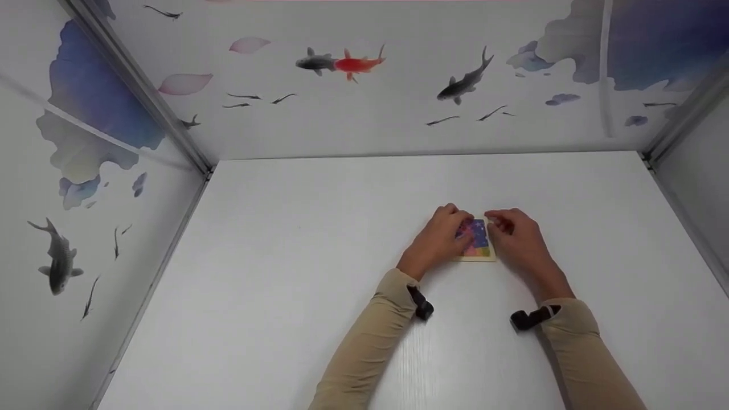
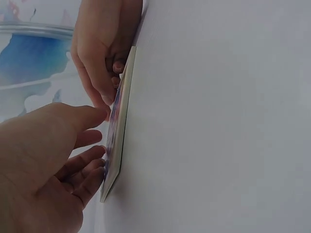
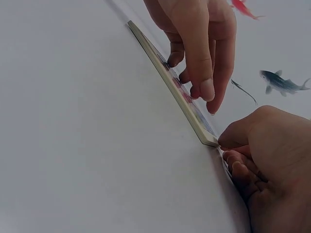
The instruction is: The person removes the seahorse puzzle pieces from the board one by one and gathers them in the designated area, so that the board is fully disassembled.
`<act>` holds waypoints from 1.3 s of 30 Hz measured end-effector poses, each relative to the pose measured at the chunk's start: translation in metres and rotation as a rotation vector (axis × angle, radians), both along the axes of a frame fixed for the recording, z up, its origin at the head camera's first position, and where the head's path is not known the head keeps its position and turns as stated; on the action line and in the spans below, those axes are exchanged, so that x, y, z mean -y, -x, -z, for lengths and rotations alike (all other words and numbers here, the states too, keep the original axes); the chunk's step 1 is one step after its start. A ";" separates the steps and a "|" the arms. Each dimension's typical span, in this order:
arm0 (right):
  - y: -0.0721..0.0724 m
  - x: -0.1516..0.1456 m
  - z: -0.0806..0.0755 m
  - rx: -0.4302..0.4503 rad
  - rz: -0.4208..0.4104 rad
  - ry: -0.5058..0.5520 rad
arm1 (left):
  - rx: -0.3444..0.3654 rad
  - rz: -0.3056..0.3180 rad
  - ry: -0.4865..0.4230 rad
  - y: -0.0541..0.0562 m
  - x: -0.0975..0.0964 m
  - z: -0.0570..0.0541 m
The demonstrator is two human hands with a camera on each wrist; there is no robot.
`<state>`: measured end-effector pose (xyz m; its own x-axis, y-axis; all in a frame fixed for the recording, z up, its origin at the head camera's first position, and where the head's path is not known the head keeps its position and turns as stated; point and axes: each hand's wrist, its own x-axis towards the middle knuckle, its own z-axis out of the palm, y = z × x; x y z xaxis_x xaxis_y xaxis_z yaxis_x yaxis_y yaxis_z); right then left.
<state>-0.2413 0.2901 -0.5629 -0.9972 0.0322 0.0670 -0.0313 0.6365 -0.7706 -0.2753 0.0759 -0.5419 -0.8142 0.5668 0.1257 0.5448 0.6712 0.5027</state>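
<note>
A small flat picture board with a cream border and a blue, pink and yellow-green picture lies on the white table. In the head view my left hand reaches over its left half, fingers bent and fingertips on the picture, hiding part of it. Beside the right edge is my right hand, its forefinger near the far corner and the other fingers curled in. The right wrist view puts the right thumb against the corner of the board. Along the board's side, the left fingertips rest low on its face.
The white table spreads around the board. A back wall printed with fish and a left side wall enclose it, with metal corner posts. Each sleeve cuff carries a black wrist camera.
</note>
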 end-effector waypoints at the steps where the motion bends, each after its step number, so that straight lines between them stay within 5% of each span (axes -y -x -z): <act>1: 0.000 0.000 0.000 0.004 0.002 0.001 | 0.004 -0.005 -0.003 0.000 -0.001 0.001; 12: 0.001 -0.004 0.003 -0.049 -0.028 -0.036 | -0.021 0.004 -0.036 0.004 -0.005 0.005; 24: 0.002 -0.006 0.003 -0.066 -0.043 -0.033 | -0.138 -0.051 0.100 0.003 -0.017 0.003; 39: 0.001 -0.004 0.003 -0.058 -0.049 -0.021 | -0.164 -0.020 0.188 0.011 -0.018 -0.001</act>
